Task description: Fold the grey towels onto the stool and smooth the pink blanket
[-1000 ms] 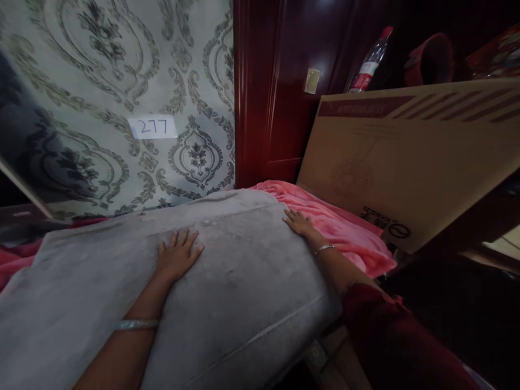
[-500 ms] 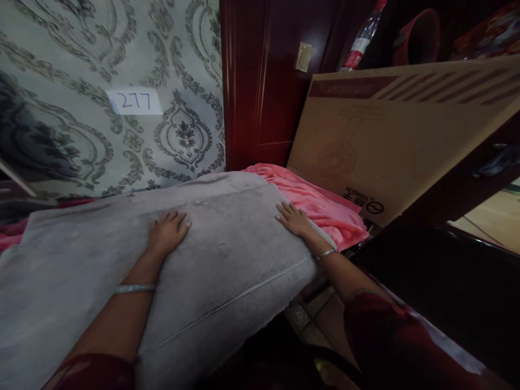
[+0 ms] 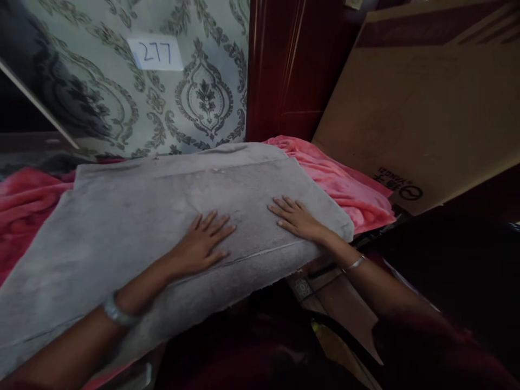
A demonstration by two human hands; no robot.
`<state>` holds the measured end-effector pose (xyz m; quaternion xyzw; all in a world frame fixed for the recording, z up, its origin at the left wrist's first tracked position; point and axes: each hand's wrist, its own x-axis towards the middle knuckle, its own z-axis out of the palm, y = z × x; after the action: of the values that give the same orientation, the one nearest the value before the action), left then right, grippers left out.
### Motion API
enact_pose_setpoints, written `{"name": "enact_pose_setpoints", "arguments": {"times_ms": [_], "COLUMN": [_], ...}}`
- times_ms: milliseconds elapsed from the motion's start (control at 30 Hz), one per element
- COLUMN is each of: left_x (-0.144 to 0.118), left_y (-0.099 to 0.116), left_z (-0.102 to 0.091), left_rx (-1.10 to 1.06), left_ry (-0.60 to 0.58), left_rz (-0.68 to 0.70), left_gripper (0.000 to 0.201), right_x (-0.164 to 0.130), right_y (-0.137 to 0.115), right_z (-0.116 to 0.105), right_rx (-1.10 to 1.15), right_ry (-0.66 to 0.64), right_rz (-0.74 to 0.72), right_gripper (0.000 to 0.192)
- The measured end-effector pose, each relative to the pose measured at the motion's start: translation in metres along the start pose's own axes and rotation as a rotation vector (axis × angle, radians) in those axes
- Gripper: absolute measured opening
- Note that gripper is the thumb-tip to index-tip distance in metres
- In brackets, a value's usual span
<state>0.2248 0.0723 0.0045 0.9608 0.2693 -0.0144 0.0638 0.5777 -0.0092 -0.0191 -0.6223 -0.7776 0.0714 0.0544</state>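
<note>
A grey plush cloth lies spread over a raised surface, its near edge hanging down past a long seam or crease. My left hand rests flat on it near the middle, fingers spread. To the right, my right hand also lies palm down on the cloth with the fingers apart. Neither hand grips anything. Pink plush fabric shows from under the cloth at the right, and more of it at the far left.
A large cardboard box leans at the right beside a dark red wooden panel. Behind the cloth is a patterned wall with a paper label reading 277. A black surface stands at the right; tiled floor shows below.
My left hand has slid right and nearer to me over the cloth, closer to my right hand. My right hand stays flat, a little further in from the cloth's right edge. The view has shifted.
</note>
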Motion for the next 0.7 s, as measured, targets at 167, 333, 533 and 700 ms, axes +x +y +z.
{"name": "enact_pose_setpoints", "arguments": {"times_ms": [167, 333, 533, 700], "left_x": [-0.037, 0.013, 0.063, 0.064], "left_y": [0.014, 0.042, 0.093, 0.095], "left_z": [-0.003, -0.022, -0.016, -0.005], "left_rx": [-0.152, -0.178, -0.005, 0.097], "left_ry": [-0.036, 0.135, 0.141, 0.156], "left_rz": [0.077, 0.204, 0.279, 0.305], "left_gripper": [0.058, 0.041, 0.028, 0.011], "right_x": [-0.039, -0.043, -0.052, -0.062], "right_y": [-0.007, -0.021, -0.034, -0.028], "right_z": [0.004, -0.011, -0.006, 0.007], "right_rx": [0.116, 0.234, 0.174, 0.124], "right_ry": [0.093, 0.208, 0.317, 0.409], "right_rz": [-0.112, -0.188, -0.275, -0.275], "right_gripper": [0.050, 0.046, 0.033, 0.032]}}
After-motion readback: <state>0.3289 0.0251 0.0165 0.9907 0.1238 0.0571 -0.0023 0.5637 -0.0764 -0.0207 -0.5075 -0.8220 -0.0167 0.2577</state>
